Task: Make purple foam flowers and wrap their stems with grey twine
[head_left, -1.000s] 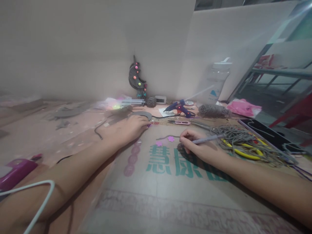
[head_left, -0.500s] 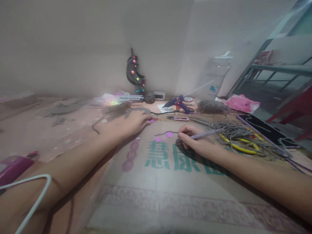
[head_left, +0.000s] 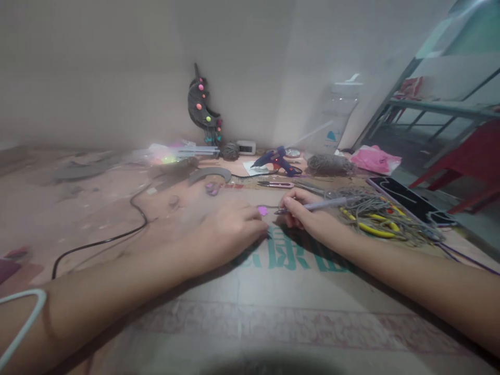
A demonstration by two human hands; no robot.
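My right hand (head_left: 302, 208) is closed round a pale pen (head_left: 326, 203), its tip pointing left above the printed board (head_left: 273, 297). A purple flower piece (head_left: 262, 210) lies between my two hands. My left hand (head_left: 238, 229) rests low over the board, blurred, with its fingers bent together and pointing right; anything under the fingertips is hidden. Behind it are small purple pieces (head_left: 212, 188) and a grey curved piece (head_left: 210, 176). A thin grey strand runs behind the flower toward my right hand.
At the back are a blue glue gun (head_left: 276, 160), thread snips (head_left: 275, 184), a yarn skein (head_left: 330, 164) and a decorated crescent (head_left: 199, 107). Tangled cord with yellow-handled pliers (head_left: 371, 227) and a phone (head_left: 410, 200) lie right. A black cable (head_left: 113, 240) curves at left.
My left hand has come nearer and to the right, uncovering the curved piece and now covering part of the printing. My right hand still holds the pen. The view has shifted slightly.
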